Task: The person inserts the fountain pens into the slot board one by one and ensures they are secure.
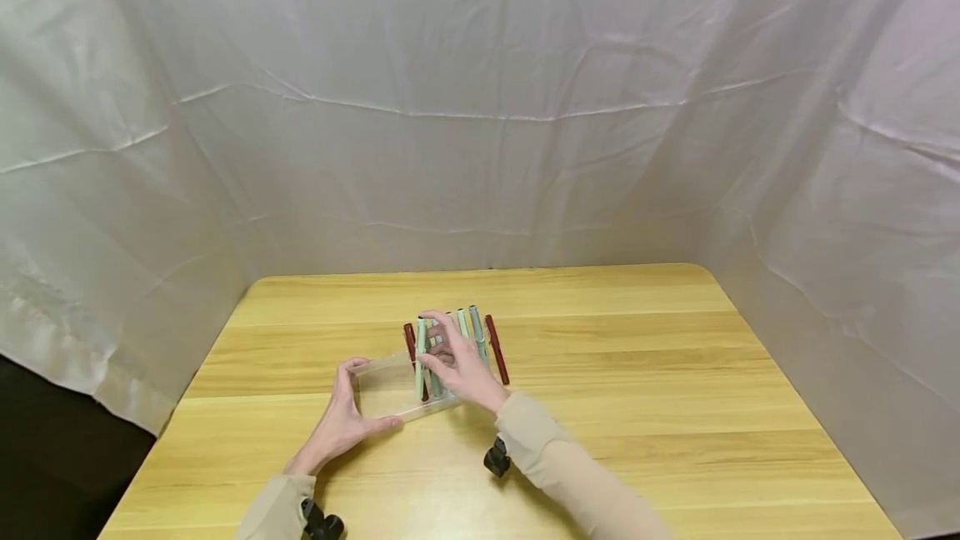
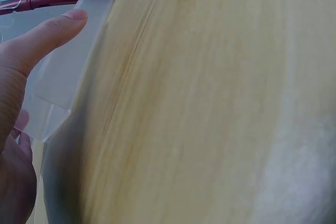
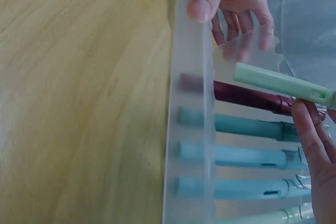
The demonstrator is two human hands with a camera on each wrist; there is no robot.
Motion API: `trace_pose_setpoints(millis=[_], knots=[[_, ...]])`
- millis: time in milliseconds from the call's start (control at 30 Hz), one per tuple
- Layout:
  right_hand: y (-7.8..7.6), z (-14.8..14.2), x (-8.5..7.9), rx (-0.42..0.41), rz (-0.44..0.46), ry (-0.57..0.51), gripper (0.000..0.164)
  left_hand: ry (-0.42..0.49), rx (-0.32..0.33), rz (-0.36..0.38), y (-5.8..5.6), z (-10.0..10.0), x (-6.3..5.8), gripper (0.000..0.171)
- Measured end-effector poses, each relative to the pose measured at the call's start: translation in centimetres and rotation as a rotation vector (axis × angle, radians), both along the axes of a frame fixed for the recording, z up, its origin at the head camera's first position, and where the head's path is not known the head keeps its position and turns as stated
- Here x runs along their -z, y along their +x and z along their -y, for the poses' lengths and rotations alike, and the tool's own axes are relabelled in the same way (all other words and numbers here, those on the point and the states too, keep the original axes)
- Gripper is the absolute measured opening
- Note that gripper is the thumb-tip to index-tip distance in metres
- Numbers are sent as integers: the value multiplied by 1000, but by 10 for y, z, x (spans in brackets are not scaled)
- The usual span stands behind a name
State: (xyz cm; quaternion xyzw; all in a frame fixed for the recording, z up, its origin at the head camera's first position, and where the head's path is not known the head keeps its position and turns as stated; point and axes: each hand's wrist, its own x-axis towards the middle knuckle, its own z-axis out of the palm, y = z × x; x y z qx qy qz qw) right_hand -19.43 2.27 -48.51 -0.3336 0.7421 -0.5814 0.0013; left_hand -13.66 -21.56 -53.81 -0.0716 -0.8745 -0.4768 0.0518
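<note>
My left hand (image 1: pixel 345 419) grips the left end of a clear plastic tray (image 1: pixel 378 386), thumb along its near wall and fingers at the far side. Above the tray, my right hand (image 1: pixel 467 372) pinches a light green pen (image 3: pixel 278 81) between thumb and fingers. The pen is tilted over a dark red pen (image 3: pixel 249 97) lying in the tray. Beside that one lie a teal pen (image 3: pixel 252 125), light blue pens (image 3: pixel 244 156) and a pale green pen (image 3: pixel 262 219), side by side. My right hand partly hides the row in the head view.
Another dark red pen (image 1: pixel 497 350) is at the right end of the row. The wooden table (image 1: pixel 637 407) reaches out on all sides of the tray. Pale curtains (image 1: pixel 480 173) hang behind the table and at both sides.
</note>
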Motion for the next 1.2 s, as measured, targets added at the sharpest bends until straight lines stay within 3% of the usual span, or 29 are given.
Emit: trace_pose_setpoints(millis=[1200], knots=[[5,18,18,44,-280,212,61,-15,17,-2,-1,2,1,106]])
